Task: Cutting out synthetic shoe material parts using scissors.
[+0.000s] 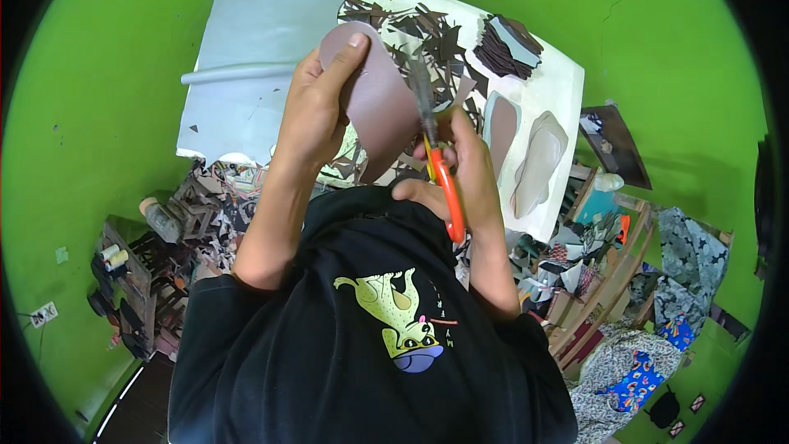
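Observation:
My left hand (pixel 316 111) grips a mauve-brown sheet piece (pixel 378 99) with a rounded top end, the thumb lying flat on its face. In my right hand (pixel 470 160) is a pair of scissors (pixel 448 189) with orange handles, its blades pointing up and away from me. The blades lie along the right edge of the sheet piece; whether they are parted is too blurred to tell. Dark offcuts (pixel 440 33) are scattered on the white table (pixel 567 99) behind both hands.
A large grey-blue sheet (pixel 263 29) with a rolled fold covers the table's left. At the right lie a stack of dark pieces (pixel 503 48), a sole-shaped brown piece (pixel 504 127) and a pale sole-shaped pile (pixel 542 160). Cluttered shelves (pixel 131 271) flank me.

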Tool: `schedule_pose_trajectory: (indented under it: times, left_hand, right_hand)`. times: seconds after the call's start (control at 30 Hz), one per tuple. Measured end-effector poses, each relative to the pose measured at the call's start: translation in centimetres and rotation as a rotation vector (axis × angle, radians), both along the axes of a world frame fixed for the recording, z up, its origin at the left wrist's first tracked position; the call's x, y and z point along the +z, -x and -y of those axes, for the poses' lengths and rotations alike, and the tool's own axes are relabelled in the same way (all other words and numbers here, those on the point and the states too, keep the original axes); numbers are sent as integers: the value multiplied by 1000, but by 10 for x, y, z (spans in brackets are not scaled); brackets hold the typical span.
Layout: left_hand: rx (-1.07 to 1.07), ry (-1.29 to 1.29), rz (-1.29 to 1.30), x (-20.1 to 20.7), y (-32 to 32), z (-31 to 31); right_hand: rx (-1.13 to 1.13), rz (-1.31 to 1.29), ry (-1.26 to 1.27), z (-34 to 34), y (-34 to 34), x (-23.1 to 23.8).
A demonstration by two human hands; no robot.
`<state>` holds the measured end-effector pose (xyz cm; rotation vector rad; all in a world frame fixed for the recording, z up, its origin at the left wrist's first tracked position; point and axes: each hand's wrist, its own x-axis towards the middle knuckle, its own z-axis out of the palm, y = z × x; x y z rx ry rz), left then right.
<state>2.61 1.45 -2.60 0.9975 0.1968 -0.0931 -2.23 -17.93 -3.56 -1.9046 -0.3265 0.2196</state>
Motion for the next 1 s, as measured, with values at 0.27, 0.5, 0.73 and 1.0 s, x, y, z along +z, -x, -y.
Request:
schedule_pose_trajectory:
  times: [0.27,0.5,0.73,1.0]
  left_hand:
    - [244,319,-133,-41,-4,-32]
    - [482,203,-361,-221,5,-63]
    - [384,141,-799,-322,54,-45]
    - [167,9,-793,-330,63,-51]
  right_hand:
    - [-334,-53,-463,-19,-14,-67]
    - [-451,-251,51,-24,-24,-227]
    - [-300,-29,530,-25,-20,-278]
    - [-63,-230,724,-50,-39,-249]
